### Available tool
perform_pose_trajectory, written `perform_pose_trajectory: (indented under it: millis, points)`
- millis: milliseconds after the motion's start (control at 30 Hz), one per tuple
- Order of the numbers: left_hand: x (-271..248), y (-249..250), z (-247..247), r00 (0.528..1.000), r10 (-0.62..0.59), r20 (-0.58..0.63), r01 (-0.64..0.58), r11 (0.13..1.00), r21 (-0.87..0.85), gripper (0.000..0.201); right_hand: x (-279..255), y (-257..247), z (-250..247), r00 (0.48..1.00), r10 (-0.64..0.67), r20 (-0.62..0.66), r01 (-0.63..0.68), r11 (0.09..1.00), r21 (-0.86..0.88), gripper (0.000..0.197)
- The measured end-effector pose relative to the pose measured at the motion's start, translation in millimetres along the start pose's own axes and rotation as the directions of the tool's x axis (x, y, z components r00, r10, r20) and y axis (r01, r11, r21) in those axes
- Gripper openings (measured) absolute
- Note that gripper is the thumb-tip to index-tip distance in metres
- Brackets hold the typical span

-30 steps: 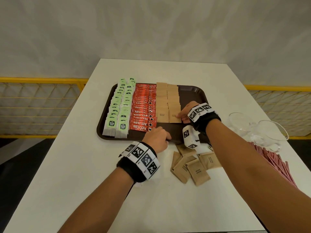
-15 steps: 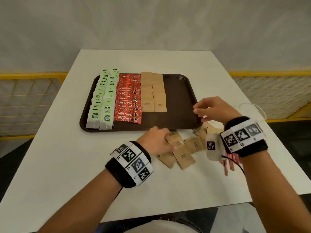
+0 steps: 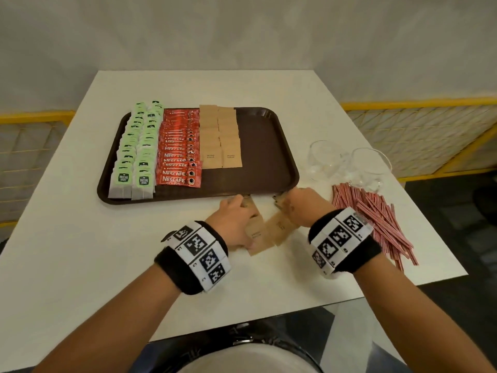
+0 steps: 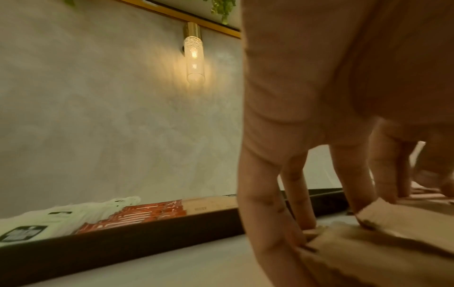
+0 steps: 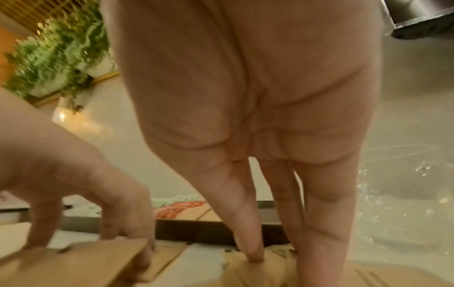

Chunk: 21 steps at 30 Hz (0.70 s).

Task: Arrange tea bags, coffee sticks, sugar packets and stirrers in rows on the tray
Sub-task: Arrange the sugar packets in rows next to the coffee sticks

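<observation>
A brown tray [image 3: 265, 146] holds rows of green tea bags [image 3: 134, 152], red coffee sticks [image 3: 178, 154] and brown sugar packets [image 3: 220, 141]; its right part is bare. Loose sugar packets [image 3: 279, 227] lie on the table just in front of the tray. My left hand [image 3: 242, 211] is down on them, and in the left wrist view its thumb and fingers [image 4: 297, 219] pinch a packet [image 4: 368, 252] whose edge is lifted. My right hand [image 3: 295, 203] is beside it; its thumb and finger [image 5: 255, 254] pinch another packet [image 5: 267, 271]. Red-striped stirrers [image 3: 376, 211] lie in a heap to the right.
Two clear glasses [image 3: 325, 160] [image 3: 368, 168] lie on the white table [image 3: 80, 251] behind the stirrers, right of the tray. A yellow railing [image 3: 419, 106] runs past the table's sides. The table's near edge is close to my body.
My right hand left the sugar rows on the tray, came back over the front rim and dropped onto the loose packets. My left hand slid right onto the same pile.
</observation>
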State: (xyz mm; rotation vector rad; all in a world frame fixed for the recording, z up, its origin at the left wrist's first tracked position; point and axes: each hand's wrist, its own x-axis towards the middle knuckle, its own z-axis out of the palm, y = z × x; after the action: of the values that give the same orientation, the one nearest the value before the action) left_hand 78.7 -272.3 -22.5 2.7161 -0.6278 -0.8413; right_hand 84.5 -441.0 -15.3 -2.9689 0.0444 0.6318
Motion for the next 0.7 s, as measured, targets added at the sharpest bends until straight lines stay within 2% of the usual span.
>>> perform_pose_trajectory:
  millis: [100, 233, 333, 467, 567, 633, 700]
  points:
    - [-5, -9, -3, 1.0, -0.012, 0.002, 0.012, 0.998, -0.068, 0.061, -10, -3, -1, 0.998, -0.067, 0.005, 0.067, 0.993, 0.093, 0.027]
    - [-13, -16, -4, 0.997, -0.066, -0.032, 0.059, 0.984, -0.166, 0.067, -16, 8, -16, 0.996, -0.025, -0.09, 0.041, 0.981, 0.192, 0.034]
    - [-14, -16, -2, 0.992, -0.125, -0.034, 0.119, 0.982, -0.149, 0.084, -13, 8, -17, 1.0, 0.001, -0.001, -0.001, 0.99, 0.141, 0.036]
    - [-11, -17, 1, 0.987, -0.158, -0.028, 0.154, 0.981, -0.119, 0.099, -15, -14, -3, 0.995, -0.06, 0.081, 0.053, 0.995, 0.089, 0.027]
    - [-13, -22, -3, 0.982, -0.189, -0.024, 0.184, 0.973, -0.138, 0.101, -28, -24, -5, 0.977, -0.158, 0.145, 0.149, 0.986, 0.071, 0.043]
    - [-15, -26, -6, 0.978, -0.207, -0.014, 0.202, 0.968, -0.149, 0.103, -34, -23, -10, 0.968, -0.207, 0.141, 0.204, 0.978, 0.034, 0.058]
    - [-15, -28, -8, 0.976, -0.217, -0.001, 0.215, 0.965, -0.151, 0.106, -34, -22, -9, 0.972, -0.177, 0.157, 0.169, 0.984, 0.059, 0.073]
